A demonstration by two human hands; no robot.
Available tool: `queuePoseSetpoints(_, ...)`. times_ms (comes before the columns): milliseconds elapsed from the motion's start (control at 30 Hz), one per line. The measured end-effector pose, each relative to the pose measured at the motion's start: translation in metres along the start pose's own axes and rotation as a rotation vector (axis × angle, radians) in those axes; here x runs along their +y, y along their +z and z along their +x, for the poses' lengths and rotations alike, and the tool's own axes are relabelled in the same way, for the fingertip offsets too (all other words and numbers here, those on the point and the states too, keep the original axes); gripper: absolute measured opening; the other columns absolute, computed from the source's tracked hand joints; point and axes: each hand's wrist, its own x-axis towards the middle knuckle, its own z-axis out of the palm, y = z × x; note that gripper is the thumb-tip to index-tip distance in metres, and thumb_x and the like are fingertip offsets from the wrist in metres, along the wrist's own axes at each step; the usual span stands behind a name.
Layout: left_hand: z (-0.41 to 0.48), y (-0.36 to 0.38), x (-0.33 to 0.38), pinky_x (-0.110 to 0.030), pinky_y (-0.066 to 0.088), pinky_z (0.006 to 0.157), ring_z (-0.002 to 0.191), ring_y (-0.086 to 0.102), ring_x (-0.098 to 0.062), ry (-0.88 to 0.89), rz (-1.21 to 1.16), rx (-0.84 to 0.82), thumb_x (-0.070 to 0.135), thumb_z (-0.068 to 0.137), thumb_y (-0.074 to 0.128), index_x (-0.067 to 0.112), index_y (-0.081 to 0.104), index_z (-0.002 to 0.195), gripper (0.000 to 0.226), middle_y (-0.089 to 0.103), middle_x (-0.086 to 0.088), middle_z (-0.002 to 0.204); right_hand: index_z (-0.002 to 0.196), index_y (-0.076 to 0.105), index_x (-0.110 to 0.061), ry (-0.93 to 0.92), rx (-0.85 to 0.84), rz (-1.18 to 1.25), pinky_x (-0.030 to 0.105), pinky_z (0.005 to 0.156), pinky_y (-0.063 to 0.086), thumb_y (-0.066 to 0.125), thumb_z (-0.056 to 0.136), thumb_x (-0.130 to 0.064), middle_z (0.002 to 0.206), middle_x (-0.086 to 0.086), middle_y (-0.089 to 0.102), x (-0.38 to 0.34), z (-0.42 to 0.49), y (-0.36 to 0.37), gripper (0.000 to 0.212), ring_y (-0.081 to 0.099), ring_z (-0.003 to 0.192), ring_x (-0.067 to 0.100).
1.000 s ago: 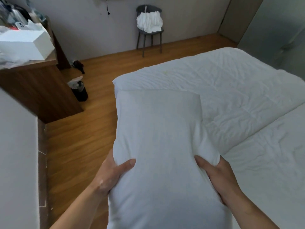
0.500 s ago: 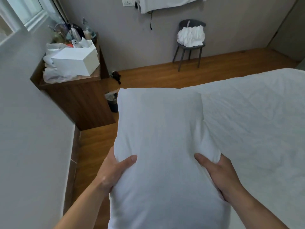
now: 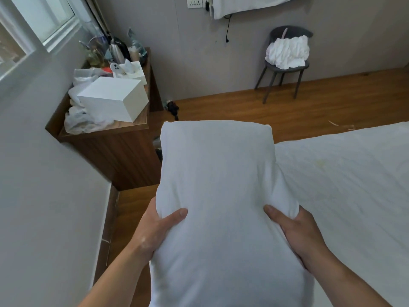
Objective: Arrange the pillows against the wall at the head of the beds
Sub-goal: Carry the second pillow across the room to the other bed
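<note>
A large white pillow point(image 3: 219, 187) fills the middle of the head view, held up lengthwise in front of me. My left hand point(image 3: 158, 227) grips its left edge with the thumb pressed into the top face. On the opposite edge, my right hand point(image 3: 295, 231) holds it the same way. The pillow hangs partly over the left edge of a bed with a white duvet point(image 3: 345, 182), which spreads to the right. A grey wall point(image 3: 39, 196) runs close along my left.
A dark wooden cabinet point(image 3: 124, 156) stands at the left, carrying a white box point(image 3: 115, 98), plastic bags and bottles. At the far wall a grey chair point(image 3: 285, 65) holds a heap of white cloth. Wooden floor point(image 3: 254, 107) lies between cabinet, chair and bed.
My view has swung left and up: the bed has slid to the right, while the cabinet, window and left wall have come into view. Both hands keep the same grip on the pillow.
</note>
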Motion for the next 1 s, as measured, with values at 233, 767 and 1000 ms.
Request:
queuePoseSetpoints(233,0.153,-0.048,0.06,-0.049,0.058,0.103,0.121,0.071,-0.024,-0.008,0.045,-0.034,0.078,0.03,0.093,0.037,0.051,0.146,0.131,0.072,0.009,0.133,0.093,0.066,-0.036,0.003,0.087,0.026,0.026,0.065,0.048,0.083,0.08,-0.034,0.092,-0.017,0.072,-0.06,0.108,0.086,0.021,0.068,0.084,0.006)
queuePoseSetpoints(767,0.433,-0.093,0.163,-0.058,0.056,0.107,0.119,0.071,-0.027,-0.032,0.169,-0.077,0.079,0.035,0.091,0.034,0.05,0.146,0.127,0.072,0.005,0.132,0.108,0.072,-0.028,0.023,0.181,0.09,0.029,0.071,0.052,0.085,0.076,-0.037,0.099,-0.011,0.076,-0.159,0.34,0.202,0.036,0.072,0.091,0.014)
queuePoseSetpoints(1000,0.565,-0.056,0.227,-0.056,0.056,0.106,0.119,0.071,-0.025,-0.044,0.22,-0.081,0.082,0.037,0.09,0.037,0.048,0.146,0.125,0.071,0.008,0.132,0.091,0.069,-0.036,0.041,0.169,0.099,0.027,0.067,0.049,0.085,0.077,-0.034,0.076,-0.022,0.076,-0.209,0.477,0.194,0.022,0.068,0.084,0.006)
